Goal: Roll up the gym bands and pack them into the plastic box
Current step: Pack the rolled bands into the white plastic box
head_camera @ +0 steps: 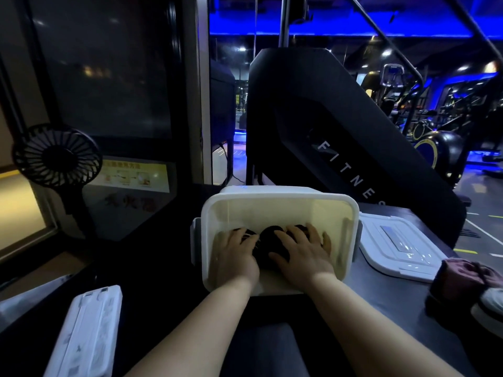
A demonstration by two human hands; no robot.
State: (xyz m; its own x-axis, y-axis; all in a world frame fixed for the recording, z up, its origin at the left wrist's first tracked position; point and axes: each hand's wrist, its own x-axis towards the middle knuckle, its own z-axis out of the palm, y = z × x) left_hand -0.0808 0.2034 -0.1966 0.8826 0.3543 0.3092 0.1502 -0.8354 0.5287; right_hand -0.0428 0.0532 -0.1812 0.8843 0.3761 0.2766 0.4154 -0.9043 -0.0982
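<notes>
I have both hands down inside the white, translucent plastic box (277,195), which stands open on the dark table (381,295) straight ahead of me. The dark rolled-up gym bands (268,235) lie on the box floor, bunched toward its near side. My left hand (236,251) lies flat over the left rolls with its fingers spread and fairly straight. My right hand (302,250) covers the right rolls the same way, fingers splayed and only lightly bent over them. Neither hand is clenched around a roll; they rest on top, side by side, with one dark roll showing in the gap between them. The box's flat white plastic lid (400,243) lies on the table just beside its right wall. At the far left stands a small black round fan (55,156), and nearer to me on the left lies a flat white rectangular pack (87,330). Behind the box rises a large black fitness machine (326,131) with pale lettering.
</notes>
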